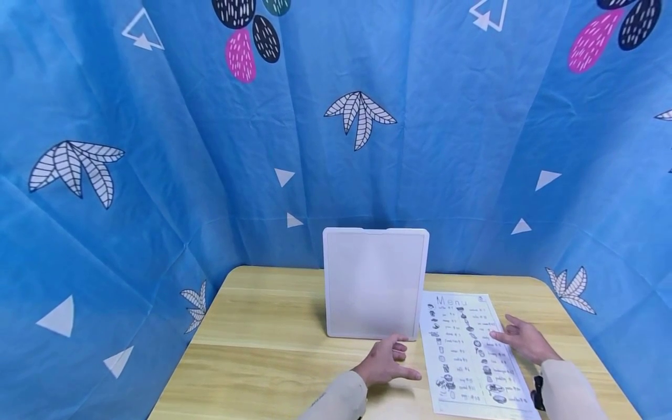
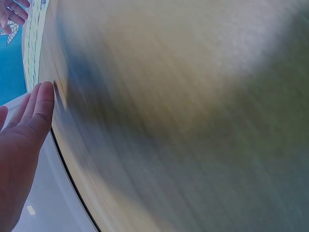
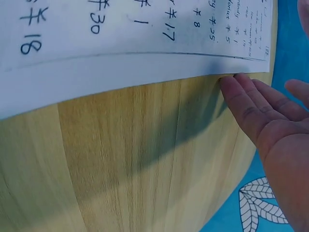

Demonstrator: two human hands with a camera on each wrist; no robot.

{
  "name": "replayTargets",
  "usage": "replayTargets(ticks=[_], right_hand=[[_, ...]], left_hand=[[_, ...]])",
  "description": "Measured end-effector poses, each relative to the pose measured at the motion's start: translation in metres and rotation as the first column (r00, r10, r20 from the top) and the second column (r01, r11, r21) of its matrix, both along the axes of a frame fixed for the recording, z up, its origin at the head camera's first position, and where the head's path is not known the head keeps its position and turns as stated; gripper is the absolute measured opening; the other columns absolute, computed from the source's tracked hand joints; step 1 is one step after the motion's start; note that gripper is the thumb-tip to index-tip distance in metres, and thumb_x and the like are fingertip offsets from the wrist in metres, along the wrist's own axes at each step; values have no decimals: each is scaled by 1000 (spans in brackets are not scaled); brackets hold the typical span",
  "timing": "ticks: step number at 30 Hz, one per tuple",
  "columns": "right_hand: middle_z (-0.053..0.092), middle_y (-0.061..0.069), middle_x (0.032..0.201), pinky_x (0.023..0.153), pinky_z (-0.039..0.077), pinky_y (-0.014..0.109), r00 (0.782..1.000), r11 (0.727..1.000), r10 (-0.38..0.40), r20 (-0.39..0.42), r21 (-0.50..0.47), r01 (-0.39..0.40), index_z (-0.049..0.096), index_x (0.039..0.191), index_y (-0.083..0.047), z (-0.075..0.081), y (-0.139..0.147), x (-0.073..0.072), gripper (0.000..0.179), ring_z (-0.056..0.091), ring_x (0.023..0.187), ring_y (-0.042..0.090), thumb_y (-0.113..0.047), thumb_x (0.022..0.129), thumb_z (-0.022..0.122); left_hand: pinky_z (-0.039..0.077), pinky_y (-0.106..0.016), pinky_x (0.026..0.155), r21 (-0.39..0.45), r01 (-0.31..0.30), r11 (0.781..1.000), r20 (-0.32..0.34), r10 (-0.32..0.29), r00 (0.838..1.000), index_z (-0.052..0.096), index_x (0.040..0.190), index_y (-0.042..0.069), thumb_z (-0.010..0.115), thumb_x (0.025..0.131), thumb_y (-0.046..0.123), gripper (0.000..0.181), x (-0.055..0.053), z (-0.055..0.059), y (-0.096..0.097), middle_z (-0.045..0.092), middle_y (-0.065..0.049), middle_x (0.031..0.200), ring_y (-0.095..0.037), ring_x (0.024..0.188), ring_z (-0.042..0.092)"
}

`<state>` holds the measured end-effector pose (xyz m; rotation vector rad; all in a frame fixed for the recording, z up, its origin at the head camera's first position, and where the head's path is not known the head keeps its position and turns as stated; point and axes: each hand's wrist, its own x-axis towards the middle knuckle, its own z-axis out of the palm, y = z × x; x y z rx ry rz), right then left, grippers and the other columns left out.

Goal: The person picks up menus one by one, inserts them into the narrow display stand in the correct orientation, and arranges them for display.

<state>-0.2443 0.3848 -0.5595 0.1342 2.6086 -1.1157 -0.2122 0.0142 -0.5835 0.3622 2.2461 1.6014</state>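
Nearby, two pale sleeves reach into the head view, the left sleeve at six o'clock and the right sleeve just past four, with a black band at the right wrist. The left hand, between five and six o'clock, has its thumb spread wide from its fingers and holds nothing. Its fingertips are close to the lower edge of a white board; whether they touch it, I cannot tell. The right hand, at four o'clock, is also spread wide and holds nothing, its fingertips at the right edge of a paper sheet; contact is unclear. That sheet lies flat between four and five o'clock, headed "Menu", with two columns of small drawings, words and prices. Farther off, at five o'clock, the white board stands upright on a wooden table. Behind hangs a blue curtain, printed with leaves and triangles.
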Motion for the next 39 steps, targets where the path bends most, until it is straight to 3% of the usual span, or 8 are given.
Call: replayTargets(ticks=[14,28,39], right_hand=[[32,45,142,101,40,63,1000,999,-19,1,-27,19,12,147,21,-6,-11,1,104,39,128,59,-49,93,67],[33,44,142,96,47,57,998,996,-59,22,-61,60,15,148,19,-6,-25,0,103,44,127,56,-47,92,69],[30,42,145,102,38,64,997,995,-77,25,-62,78,13,149,18,-9,-34,-2,104,44,127,55,-47,91,71]], left_hand=[[54,-31,88,-31,-5,1000,43,6,999,59,132,12,95,65,13,76,2,-1,6,68,-3,112,-13,97,66],[53,-35,92,-45,29,999,85,-25,996,58,132,12,94,68,12,74,3,7,14,68,-6,115,-18,104,67],[50,-40,99,-61,57,996,133,-49,990,58,132,13,93,70,16,71,-1,7,18,66,-12,127,-25,117,63]])
